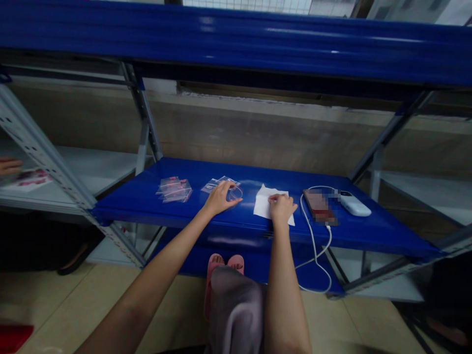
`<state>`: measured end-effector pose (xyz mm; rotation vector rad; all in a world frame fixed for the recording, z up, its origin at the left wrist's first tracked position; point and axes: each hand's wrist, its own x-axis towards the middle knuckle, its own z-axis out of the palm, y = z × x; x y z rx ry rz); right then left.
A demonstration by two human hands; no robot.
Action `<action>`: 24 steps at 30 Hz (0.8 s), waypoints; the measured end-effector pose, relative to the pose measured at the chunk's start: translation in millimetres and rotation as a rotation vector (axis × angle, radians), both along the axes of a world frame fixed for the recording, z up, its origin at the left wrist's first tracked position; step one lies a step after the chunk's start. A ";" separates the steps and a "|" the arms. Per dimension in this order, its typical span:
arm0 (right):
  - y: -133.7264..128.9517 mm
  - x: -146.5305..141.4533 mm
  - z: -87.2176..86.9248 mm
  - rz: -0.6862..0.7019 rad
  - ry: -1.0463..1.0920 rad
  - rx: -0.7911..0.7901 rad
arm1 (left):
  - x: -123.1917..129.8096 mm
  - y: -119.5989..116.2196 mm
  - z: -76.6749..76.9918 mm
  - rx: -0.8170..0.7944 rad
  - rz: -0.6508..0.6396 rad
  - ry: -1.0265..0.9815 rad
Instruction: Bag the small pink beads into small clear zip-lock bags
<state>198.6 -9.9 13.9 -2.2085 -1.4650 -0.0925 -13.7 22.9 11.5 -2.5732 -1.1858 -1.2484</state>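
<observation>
On the blue shelf [258,178], my left hand [221,197] holds a small clear plastic bag [234,193] between thumb and fingers. More flat clear bags [210,185] lie just behind that hand. To their left is a loose pile of clear bags with small pink pieces inside [174,190]. My right hand [282,206] rests over a white paper sheet [262,201], its fingertips pinched together; anything between them is too small to make out.
Right of the paper are a brown, partly blurred phone [317,204], a white power bank [354,203] and a white cable [313,241] hanging over the edge. Metal posts flank the shelf. Another person's hand [9,165] is at the far left.
</observation>
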 end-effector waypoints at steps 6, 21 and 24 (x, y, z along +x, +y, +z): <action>1.8 -0.1 0.2 -0.013 -0.027 -0.017 | -0.8 0.8 -1.6 0.008 0.003 0.002; -0.5 -19.5 42.4 0.472 0.500 0.316 | -0.2 0.4 -0.6 -0.012 -0.001 -0.002; -8.1 -45.5 57.3 0.608 0.413 0.322 | -0.3 -0.4 -0.8 -0.005 0.001 -0.013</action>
